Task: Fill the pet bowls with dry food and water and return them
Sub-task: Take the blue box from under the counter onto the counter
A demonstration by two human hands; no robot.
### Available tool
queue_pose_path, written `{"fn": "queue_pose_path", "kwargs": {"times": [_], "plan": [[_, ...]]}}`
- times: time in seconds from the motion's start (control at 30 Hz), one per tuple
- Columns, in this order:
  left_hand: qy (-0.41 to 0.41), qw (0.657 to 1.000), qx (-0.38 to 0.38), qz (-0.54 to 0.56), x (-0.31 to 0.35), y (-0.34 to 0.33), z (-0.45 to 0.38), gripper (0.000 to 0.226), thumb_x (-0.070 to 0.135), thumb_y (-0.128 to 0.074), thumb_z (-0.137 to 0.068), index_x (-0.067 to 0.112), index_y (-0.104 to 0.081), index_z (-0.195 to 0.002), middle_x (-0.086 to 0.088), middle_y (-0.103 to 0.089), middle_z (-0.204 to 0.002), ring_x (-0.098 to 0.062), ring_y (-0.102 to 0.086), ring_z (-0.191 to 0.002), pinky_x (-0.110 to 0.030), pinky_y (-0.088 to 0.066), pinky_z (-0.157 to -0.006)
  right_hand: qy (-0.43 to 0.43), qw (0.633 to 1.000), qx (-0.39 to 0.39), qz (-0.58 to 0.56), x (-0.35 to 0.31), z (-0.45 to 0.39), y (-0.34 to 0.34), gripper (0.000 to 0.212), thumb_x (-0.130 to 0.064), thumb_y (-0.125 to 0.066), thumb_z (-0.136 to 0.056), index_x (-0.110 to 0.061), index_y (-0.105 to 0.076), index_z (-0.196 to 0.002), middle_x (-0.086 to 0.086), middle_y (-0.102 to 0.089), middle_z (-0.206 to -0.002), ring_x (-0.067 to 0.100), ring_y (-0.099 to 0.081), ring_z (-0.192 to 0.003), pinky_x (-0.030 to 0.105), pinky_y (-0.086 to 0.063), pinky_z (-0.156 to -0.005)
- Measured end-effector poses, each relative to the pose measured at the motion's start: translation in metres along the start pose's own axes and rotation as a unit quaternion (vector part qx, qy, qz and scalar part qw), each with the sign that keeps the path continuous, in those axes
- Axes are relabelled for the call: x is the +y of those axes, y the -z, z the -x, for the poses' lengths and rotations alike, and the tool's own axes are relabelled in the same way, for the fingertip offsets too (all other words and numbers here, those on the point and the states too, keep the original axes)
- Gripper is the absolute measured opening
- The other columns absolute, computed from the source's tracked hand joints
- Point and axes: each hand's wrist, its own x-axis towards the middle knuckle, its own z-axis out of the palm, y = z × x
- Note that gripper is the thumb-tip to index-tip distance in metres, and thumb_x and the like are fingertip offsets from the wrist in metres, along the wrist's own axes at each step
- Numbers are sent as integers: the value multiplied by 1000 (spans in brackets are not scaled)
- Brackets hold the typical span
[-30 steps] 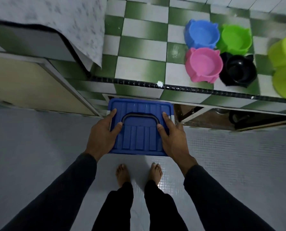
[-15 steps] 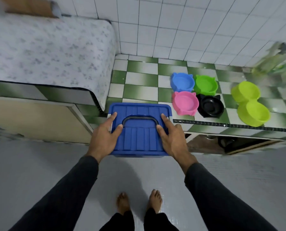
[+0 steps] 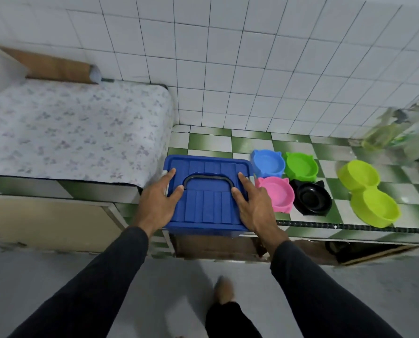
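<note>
White wall tiles stand behind a green and white checkered desk (image 3: pixel 203 140), and a blue lidded box (image 3: pixel 207 191) sits at its near edge, partly over the edge toward the person. Both hands lie on the lid: the left hand (image 3: pixel 158 202) on its left side, the right hand (image 3: pixel 253 203) on its right side, fingers spread flat and not closed around anything. The black handle (image 3: pixel 207 178) lies folded between them.

The pet bowls are just to the right of the box: a blue bowl (image 3: pixel 268 163) and a green bowl (image 3: pixel 301 165) far, a pink bowl (image 3: pixel 278 195) and a black bowl (image 3: pixel 312 200) near, and a yellow-green double bowl (image 3: pixel 369 193) further right. All look empty.

The right hand is clearly nearer to the bowls; the pink one almost touches it. I think the box holds the dry food, so opening the lid is probably next.
</note>
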Motion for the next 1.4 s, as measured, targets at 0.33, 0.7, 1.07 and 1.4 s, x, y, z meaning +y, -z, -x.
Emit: {"fn": "queue_pose_path", "kwargs": {"times": [0.33,0.7,1.07,1.4], "plan": [[7,1000,4,-5,7,-30,-109,61,45,-57,-102,32,-37,-159,2,-36,-164,-16,-33,-150,-23,-22,-117,-4,999,-31,-40,6,-111,-4,56,-54,-44,-98,-46,-32,-152,26,-54,-117,41,-56,-99,45,-48,-89],[14,999,8,-41,13,-60,-183,59,41,-56,-104,27,-37,-159,-1,-44,-159,-20,-42,-145,-22,-27,-110,-36,997,-59,-24,19,-190,-15,59,-62,-36,-100,-50,-21,-155,23,-46,-128,38,-54,-113,43,-45,-103],[11,998,-35,-60,-10,-69,-247,63,47,-51,-105,29,-30,-161,-7,-54,-150,-21,-52,-133,-21,-32,-103,-41,998,-50,-19,19,-238,-35,59,-65,-34,-99,-53,-17,-154,14,-47,-111,26,-52,-94,41,-48,-94],[-7,997,-41,-67,-13,-79,-274,62,46,-50,-105,29,-30,-161,0,-41,-161,-18,-42,-144,-22,-29,-111,-57,997,-50,-28,20,-260,-38,59,-62,-39,-99,-52,-20,-154,9,-42,-106,24,-52,-84,36,-49,-84]]}}
